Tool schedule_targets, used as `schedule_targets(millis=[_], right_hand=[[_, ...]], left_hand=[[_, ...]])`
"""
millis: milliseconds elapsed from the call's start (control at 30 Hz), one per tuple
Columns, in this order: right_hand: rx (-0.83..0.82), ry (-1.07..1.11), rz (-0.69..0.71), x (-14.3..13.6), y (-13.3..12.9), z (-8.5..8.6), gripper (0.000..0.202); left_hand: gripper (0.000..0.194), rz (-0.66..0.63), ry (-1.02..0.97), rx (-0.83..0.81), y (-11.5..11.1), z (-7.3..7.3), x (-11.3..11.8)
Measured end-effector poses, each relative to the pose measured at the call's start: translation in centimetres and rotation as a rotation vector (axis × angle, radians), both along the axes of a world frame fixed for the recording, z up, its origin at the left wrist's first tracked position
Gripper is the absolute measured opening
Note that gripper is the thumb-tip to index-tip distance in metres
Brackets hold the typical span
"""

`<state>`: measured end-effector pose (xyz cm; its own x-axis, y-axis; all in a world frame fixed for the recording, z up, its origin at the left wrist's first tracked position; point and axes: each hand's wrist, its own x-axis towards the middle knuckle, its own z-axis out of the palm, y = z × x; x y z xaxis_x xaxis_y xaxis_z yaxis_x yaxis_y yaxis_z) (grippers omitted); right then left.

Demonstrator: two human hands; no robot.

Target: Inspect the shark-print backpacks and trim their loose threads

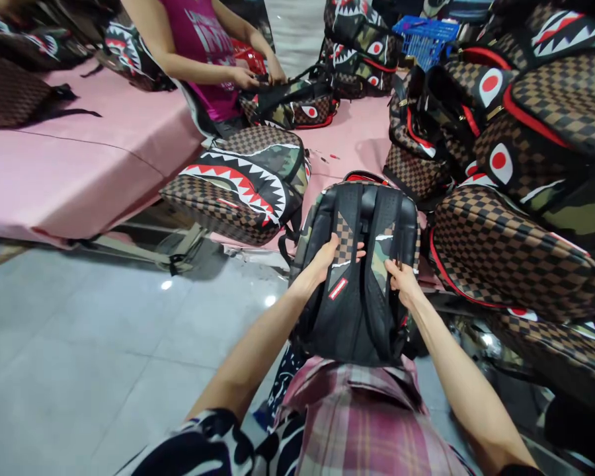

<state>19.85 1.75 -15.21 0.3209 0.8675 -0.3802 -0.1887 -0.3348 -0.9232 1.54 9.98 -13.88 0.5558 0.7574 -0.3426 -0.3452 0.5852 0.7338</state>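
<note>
A black backpack (350, 324) leans at the table's edge in front of me, its back panel and two shoulder straps facing up. My left hand (330, 258) grips the left strap, thumb on top and fingertips showing past its inner edge. On the other strap, my right hand (400, 276) pinches the outer edge between thumb and fingers. Each strap has a checkered or camouflage patch, and a small red label sits on the left one. Left of this backpack lies a checkered backpack (248, 178) with a shark-mouth print.
Stacked checkered backpacks (525, 244) crowd the right side. Across the pink table (361, 122), a person in a magenta shirt (193, 53) handles another backpack (297, 106). A blue basket (426, 39) stands at the back. Tiled floor (104, 344) shows at lower left.
</note>
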Motion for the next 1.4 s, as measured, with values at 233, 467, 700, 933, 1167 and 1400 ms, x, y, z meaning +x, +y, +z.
schedule_targets(millis=[233, 467, 700, 933, 1167, 1400], right_hand=[[-0.019, 0.01, -0.014, -0.3, 1.0, -0.3, 0.048], [-0.038, 0.025, -0.015, 0.2, 1.8, -0.9, 0.044], [-0.052, 0.048, 0.026, 1.4, 2.6, -1.3, 0.043], [0.009, -0.039, 0.014, 1.3, 2.3, -1.5, 0.039], [0.144, -0.312, -0.164, 0.5, -2.4, -0.5, 0.03], [0.46, -0.766, 0.177, -4.2, -7.0, 3.7, 0.022]], left_hand=[[0.059, 0.015, 0.035, 0.011, 1.5, -0.6, -0.2], [0.059, 0.035, 0.06, -0.018, 1.3, -1.0, -0.6], [0.061, -0.095, 0.162, -0.218, -5.0, -1.8, -4.9], [0.05, -0.013, 0.082, -0.296, -8.7, -1.4, -6.1], [0.041, 0.0, -0.038, -0.275, -9.8, 0.0, -5.2], [0.029, 0.036, -0.026, -0.302, -10.1, 0.7, -3.3]])
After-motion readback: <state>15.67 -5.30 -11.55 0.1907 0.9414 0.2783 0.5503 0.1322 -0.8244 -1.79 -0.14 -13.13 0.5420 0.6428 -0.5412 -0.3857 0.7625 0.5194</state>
